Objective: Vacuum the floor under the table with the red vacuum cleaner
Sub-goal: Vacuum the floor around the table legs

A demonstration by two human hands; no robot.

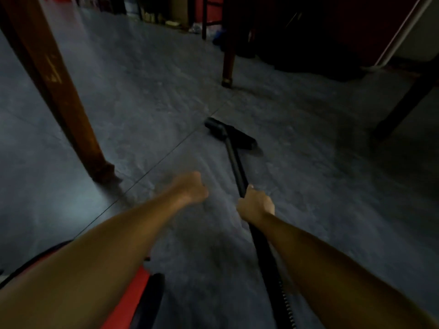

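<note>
Red vacuum body [133,298] mostly behind forearm.

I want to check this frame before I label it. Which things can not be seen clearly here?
- Red vacuum cleaner, head view: its body is cut off by the bottom edge and covered by the left forearm.
- Left hand: closed and blurred; empty or not, unclear.
- Right hand on the black wand: its fingers wrap out of sight.
- Table: only legs show.
- Far clutter: dark, blurred.

Dim rm, grey tile floor [147,96]; 2 wooden legs [54,91], dark furniture behind.
</note>
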